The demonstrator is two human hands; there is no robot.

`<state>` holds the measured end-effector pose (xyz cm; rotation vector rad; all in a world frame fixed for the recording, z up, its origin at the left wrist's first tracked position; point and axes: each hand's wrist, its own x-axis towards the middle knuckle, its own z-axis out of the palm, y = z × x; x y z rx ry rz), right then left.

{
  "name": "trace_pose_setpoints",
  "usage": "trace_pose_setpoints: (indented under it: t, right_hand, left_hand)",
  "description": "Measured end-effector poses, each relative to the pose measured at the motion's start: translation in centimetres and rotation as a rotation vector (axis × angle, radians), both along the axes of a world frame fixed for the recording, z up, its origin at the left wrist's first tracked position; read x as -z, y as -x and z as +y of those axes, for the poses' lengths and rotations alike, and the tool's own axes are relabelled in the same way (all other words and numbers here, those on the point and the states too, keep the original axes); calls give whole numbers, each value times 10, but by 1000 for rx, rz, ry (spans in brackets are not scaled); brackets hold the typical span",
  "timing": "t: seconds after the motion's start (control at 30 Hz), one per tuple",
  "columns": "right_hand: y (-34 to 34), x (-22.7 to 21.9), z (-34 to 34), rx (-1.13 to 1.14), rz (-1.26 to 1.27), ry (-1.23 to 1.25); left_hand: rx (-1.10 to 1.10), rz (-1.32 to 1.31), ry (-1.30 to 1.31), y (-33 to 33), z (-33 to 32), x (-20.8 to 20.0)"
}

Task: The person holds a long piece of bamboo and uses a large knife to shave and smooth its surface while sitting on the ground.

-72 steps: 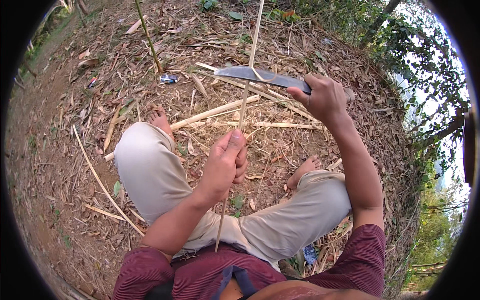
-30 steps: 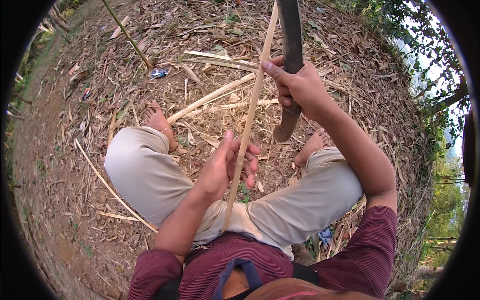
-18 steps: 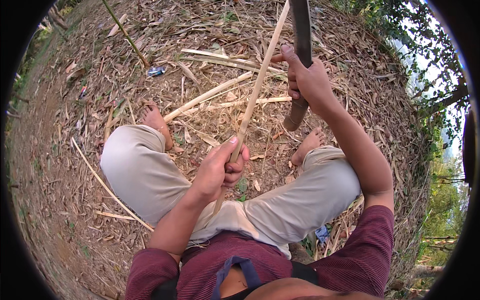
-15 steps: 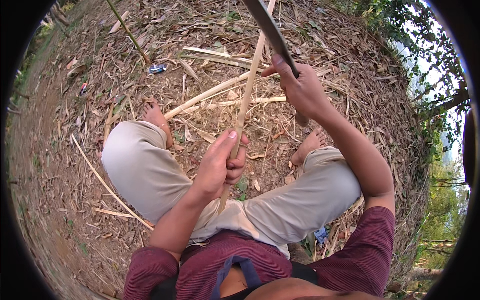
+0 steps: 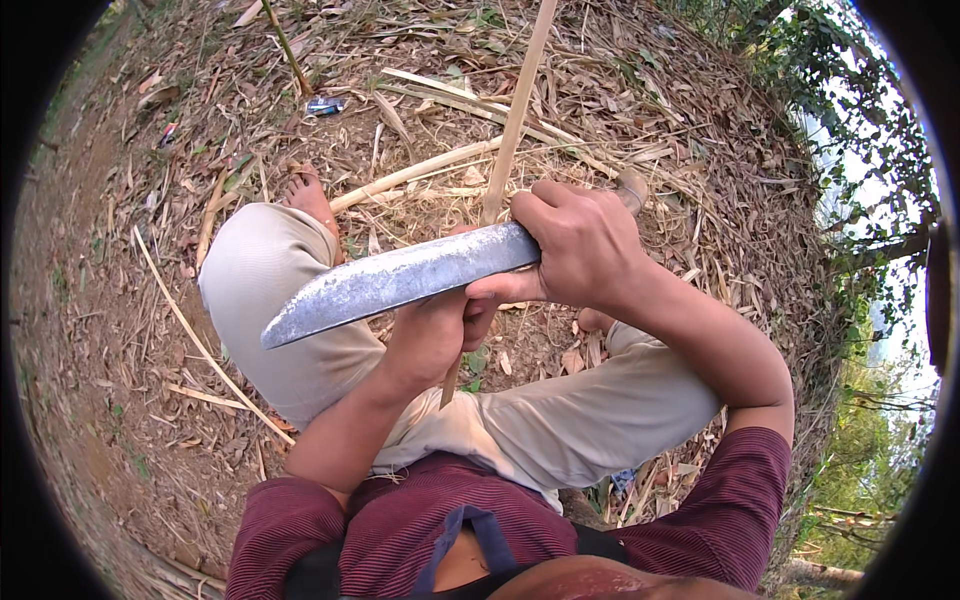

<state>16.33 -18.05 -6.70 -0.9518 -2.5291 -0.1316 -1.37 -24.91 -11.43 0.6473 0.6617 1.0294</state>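
My right hand (image 5: 590, 240) is closed round the handle of a broad machete (image 5: 400, 278). Its grey, worn blade points left across my lap, above my left hand, and the wooden handle end shows past my knuckles. My left hand (image 5: 430, 340) grips a long, pale split-bamboo strip (image 5: 520, 110) that rises away from me between my knees. The blade covers part of the left fingers and of the strip. Below the left hand the strip's near end sticks out toward my lap. I cannot tell whether the blade touches the strip.
Several pale split strips (image 5: 420, 178) lie on the leaf-strewn ground ahead, and one thin curved strip (image 5: 190, 330) lies at the left. A small blue packet (image 5: 325, 106) is near a thin green stem (image 5: 285, 48). My bent knees flank my hands; foliage (image 5: 840, 110) stands at the right.
My right hand has come down and nearer, swinging the blade from pointing away to lying leftward over my left hand. The left hand keeps its hold on the strip.
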Motion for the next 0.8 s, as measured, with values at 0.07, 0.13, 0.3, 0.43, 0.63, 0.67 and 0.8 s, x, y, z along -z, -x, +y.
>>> trace_pose_setpoints:
  t: [0.07,0.13,0.3,0.43,0.63,0.67,0.8]
  right_hand:
    - [2,-3,5,-31,-4,-60]
    - [0,-7,9,-46,-54,-128]
    - [-32,-25,48,322,122,21]
    - [-26,-5,20,157,-70,2]
    - [3,-4,28,-68,11,-124]
    - [0,-6,32,-23,-17,-133]
    - [-32,-44,70,443,186,238]
  left_hand:
    - [49,-34,-21,3,0,3]
    - [126,-108,-16,6,-3,9]
    - [222,-91,-5,1,-8,-12]
    - [109,-43,43,-3,-3,-13]
    - [93,-87,31,16,-3,-1]
    - [83,-77,23,15,-2,-4]
    - [204,18,-23,12,-18,-8]
